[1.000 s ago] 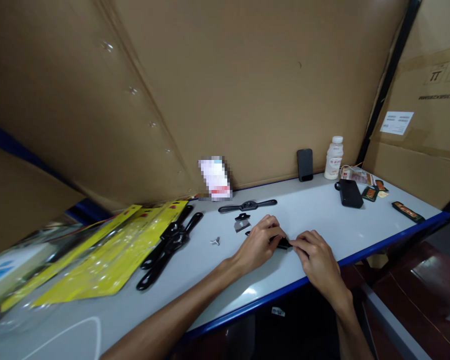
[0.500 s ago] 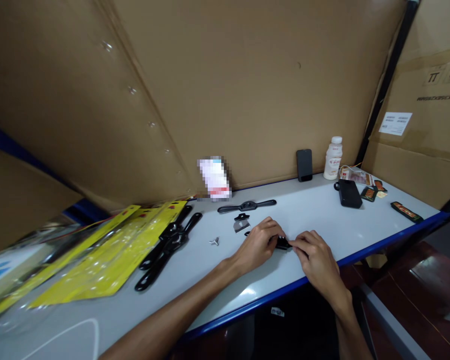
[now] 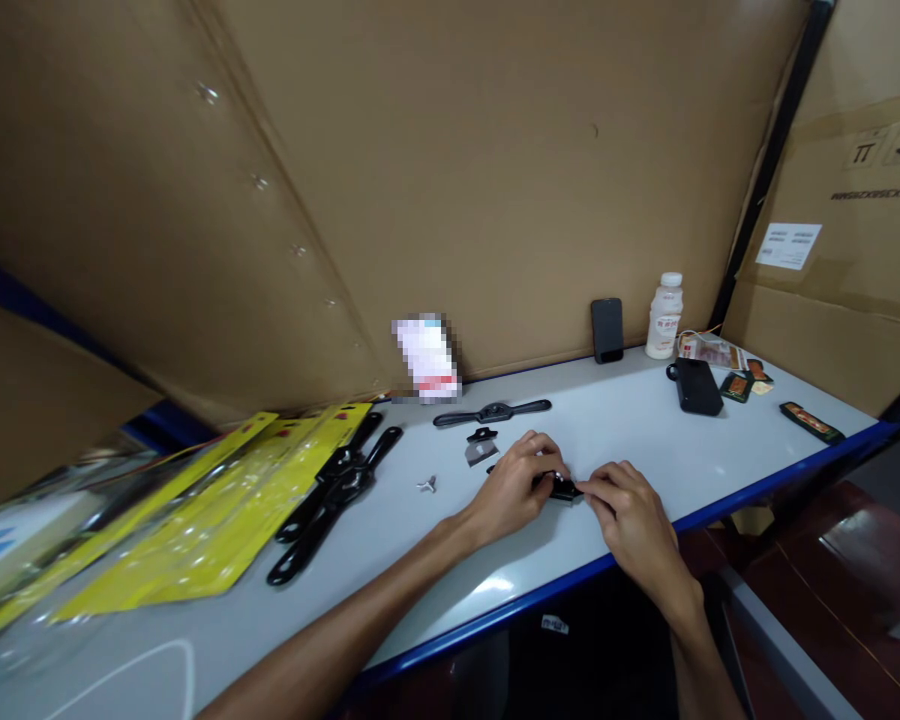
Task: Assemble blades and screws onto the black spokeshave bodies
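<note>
My left hand (image 3: 516,488) is closed around a black spokeshave (image 3: 565,491) low over the front of the table, its middle showing between my hands. The fingertips of my right hand (image 3: 631,515) are pinched at its right side, and the fingers cover that end. Left of my left hand lie a flat grey blade (image 3: 483,456) and a small black cap piece (image 3: 483,435) touching its back edge. A silvery thumbscrew (image 3: 427,484) rests farther left. Behind them a second spokeshave body (image 3: 493,413) lies lengthwise, without a blade in it.
Two more black spokeshaves (image 3: 337,500) lie beside yellow-backed plastic packages (image 3: 195,530) at left. Toward the back right are a phone (image 3: 607,330), a bottle (image 3: 664,318), a black case (image 3: 696,387) and small dark packets (image 3: 811,422). Cardboard (image 3: 495,180) walls the back; a blue edge (image 3: 450,640) runs in front.
My left hand has shifted very slightly on the spokeshave, and a little more of its black middle shows. My right hand stays in the same pinch. The loose parts lie as before.
</note>
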Available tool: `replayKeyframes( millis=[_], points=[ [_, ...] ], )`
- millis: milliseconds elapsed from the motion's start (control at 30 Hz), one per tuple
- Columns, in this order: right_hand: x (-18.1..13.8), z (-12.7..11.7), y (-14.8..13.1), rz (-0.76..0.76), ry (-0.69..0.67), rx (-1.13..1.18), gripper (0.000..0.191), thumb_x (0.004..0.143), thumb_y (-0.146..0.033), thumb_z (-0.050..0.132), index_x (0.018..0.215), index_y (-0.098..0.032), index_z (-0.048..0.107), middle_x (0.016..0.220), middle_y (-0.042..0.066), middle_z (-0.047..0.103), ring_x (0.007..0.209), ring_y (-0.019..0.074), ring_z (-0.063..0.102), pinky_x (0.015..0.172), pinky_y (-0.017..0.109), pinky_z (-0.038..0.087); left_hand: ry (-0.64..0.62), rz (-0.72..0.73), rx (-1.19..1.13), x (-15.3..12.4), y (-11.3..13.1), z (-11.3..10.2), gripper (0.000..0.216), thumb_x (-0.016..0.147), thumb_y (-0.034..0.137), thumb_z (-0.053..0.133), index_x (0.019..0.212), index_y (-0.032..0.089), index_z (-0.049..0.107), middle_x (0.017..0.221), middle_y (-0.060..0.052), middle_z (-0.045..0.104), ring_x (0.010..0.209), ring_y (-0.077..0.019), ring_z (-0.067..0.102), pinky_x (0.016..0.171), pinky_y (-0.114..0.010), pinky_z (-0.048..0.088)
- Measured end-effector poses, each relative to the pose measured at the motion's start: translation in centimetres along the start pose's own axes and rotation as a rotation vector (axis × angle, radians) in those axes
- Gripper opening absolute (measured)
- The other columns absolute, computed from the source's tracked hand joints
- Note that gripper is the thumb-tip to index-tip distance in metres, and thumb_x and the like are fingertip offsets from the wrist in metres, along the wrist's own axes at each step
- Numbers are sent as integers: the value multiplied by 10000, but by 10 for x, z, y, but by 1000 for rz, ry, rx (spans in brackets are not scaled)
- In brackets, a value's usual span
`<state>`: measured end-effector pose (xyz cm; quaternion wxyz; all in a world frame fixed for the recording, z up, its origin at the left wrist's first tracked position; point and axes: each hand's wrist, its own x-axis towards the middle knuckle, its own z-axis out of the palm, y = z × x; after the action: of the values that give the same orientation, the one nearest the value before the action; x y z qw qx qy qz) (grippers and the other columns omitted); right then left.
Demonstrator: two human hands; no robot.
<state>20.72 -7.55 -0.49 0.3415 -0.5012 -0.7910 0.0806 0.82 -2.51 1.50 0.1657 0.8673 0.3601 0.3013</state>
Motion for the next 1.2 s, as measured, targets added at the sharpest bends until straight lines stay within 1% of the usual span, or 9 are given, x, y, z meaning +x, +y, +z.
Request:
replayKeyframes(
  millis=[100,233,400,567,667,800,1000,1133,1200],
  points=[
    [0,1,1,5,-3,7,320,936,-83,562,1088,-284,759,948,41,683,926,213,588,843,363,500,34,7,-32,0,-1,0,321,767,-18,458,764,197,696,962,-50,629,955,-204,568,880,-374,482],
    [0,1,0,10,-7,18,314,946,-93,547,1081,-281,760,952,46,682,927,216,589,846,371,503,112,-52,49,1,-2,0,257,814,35,476,823,185,685,904,-55,631,922,-220,551,873,-393,479],
    [0,0,0,-2,-2,12,324,931,-83,557,1079,-288,761,943,44,685,919,214,595,824,365,509,42,19,36,0,-2,0,390,809,-17,430,859,210,743,976,-54,632,954,-209,561,883,-385,483],
    [0,0,-1,15,-11,17,325,940,-83,543,1083,-279,761,949,48,685,921,216,595,828,372,505,75,-44,62,0,-4,0,356,779,-33,444,689,191,706,980,-54,632,949,-213,563,864,-374,485],
    [0,-1,0,13,-14,20,335,941,-79,534,1093,-277,757,954,50,679,926,216,592,835,371,503,102,-95,105,1,-8,0,390,778,-43,433,792,195,742,957,-58,633,942,-219,565,882,-385,489],
    [0,0,1,4,-14,29,322,942,-84,542,1089,-277,755,951,45,673,930,218,582,837,369,493,47,-25,48,1,-7,0,474,785,-59,416,908,224,775,991,-56,636,971,-205,576,906,-377,491],
    [0,0,0,13,-18,28,311,941,-88,554,1078,-280,757,948,40,673,930,219,578,838,368,489,79,-39,11,1,-5,0,373,748,-58,419,667,184,692,972,-54,647,954,-199,584,862,-356,495],
    [0,0,1,7,-7,23,314,933,-81,559,1068,-282,758,943,39,675,921,217,582,834,368,492,121,-89,81,2,-11,0,387,720,-55,411,836,182,693,916,-48,661,913,-202,581,847,-358,499],
    [0,0,1,2,-2,25,314,934,-82,552,1067,-278,758,946,43,676,924,216,583,836,366,494,99,-100,144,1,-12,0,364,742,-36,423,845,185,693,864,-46,664,883,-208,575,815,-354,495]
  ],
)
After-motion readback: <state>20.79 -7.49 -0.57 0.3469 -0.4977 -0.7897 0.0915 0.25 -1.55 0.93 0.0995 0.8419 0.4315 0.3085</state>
